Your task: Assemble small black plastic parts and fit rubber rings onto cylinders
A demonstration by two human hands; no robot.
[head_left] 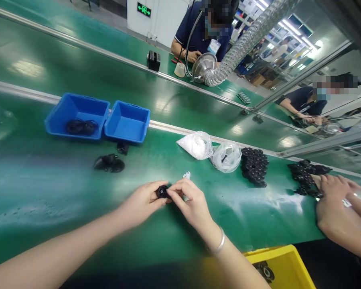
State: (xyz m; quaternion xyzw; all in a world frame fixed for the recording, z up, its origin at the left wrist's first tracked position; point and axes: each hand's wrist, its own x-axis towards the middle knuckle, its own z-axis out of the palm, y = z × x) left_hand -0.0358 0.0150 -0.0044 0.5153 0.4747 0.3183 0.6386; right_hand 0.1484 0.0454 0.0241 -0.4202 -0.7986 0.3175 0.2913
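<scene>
A small round black part [162, 192], hollow at its face, is held between the fingers and thumb of my left hand [144, 201]. My right hand [189, 199] meets it from the right, its thumb and forefinger pinched at the part's edge. Whether a tiny piece sits in that pinch cannot be made out. Just beyond my right knuckles lie some small white pieces [186, 175] on the green bench [132, 245]. Left of my hands, a few black parts [109, 163] rest in front of the blue bins.
Two blue bins [127, 121] stand at the back left, one with black parts inside. Clear plastic bags [195, 145] and a cluster of black parts [255, 166] line the rear rail. A co-worker's hands [335, 190] are at right; a yellow crate [284, 267] is below.
</scene>
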